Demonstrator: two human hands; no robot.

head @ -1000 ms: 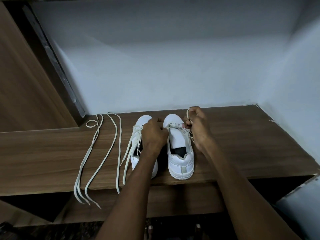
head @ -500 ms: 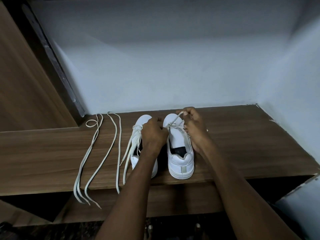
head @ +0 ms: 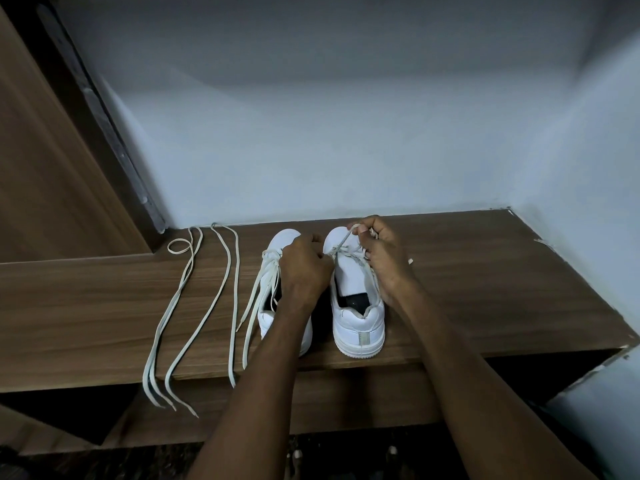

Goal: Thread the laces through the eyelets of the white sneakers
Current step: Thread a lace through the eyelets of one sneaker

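At the far left of a wooden shelf (head: 86, 306), two loose laces (head: 194, 306) lay stretched out toward the front edge, their tips hanging just over it, not threaded into anything. To their right stood the left sneaker (head: 277, 271), toe pointing away toward the wall, with its lace ends (head: 258, 299) trailing loose down its left side onto the shelf. The left hand (head: 304, 268) sat over this shoe's right edge, reaching toward the gap between the pair, fingers curled; whether they pinched a lace or the neighbouring shoe's edge could not be told. Next came the right sneaker (head: 356, 306), also toe-away, its tongue bare for most of its length. A lace (head: 343, 242) crossed only near the toe. The right hand (head: 381, 258) hovered over the toe end, thumb and fingers pinching a strand of that lace and drawing it up and to the right.

Judging from this, the step in hand was pulling the lace through one of the lowest eyelets of the right sneaker. The next move likely called for taking up the slack evenly, then guiding the tip into the next eyelet up.
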